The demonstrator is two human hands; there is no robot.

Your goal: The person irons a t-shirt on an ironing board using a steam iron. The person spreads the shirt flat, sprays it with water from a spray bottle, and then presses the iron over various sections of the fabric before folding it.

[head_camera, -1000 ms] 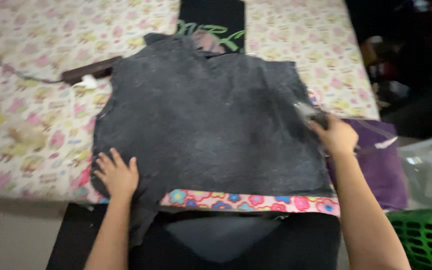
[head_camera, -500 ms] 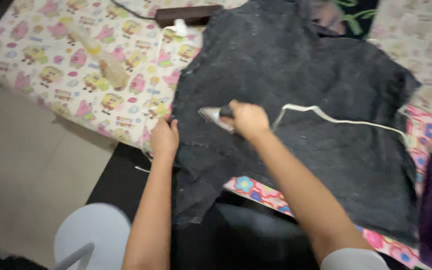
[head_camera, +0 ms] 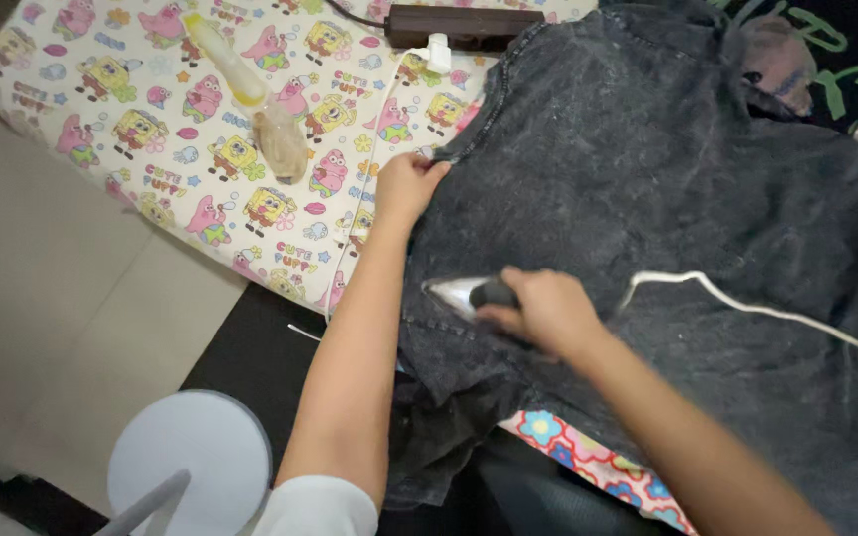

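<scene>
A dark grey washed-look shirt lies spread flat over a cartoon-print sheet. My right hand grips the dark handle of a clothes iron, whose silver tip points left on the shirt's lower left part. The iron's white cord trails right across the fabric. My left hand pinches the shirt's left edge, higher up than the iron.
A brown power strip with a white plug lies at the top. A clear spray bottle rests on the sheet at left. A round white stool stands at the lower left on the beige floor. Flower-print cloth shows below the shirt.
The view shifted and rose. My left hand moved up along the shirt's left edge. My right hand slid the iron down and slightly right on the fabric.
</scene>
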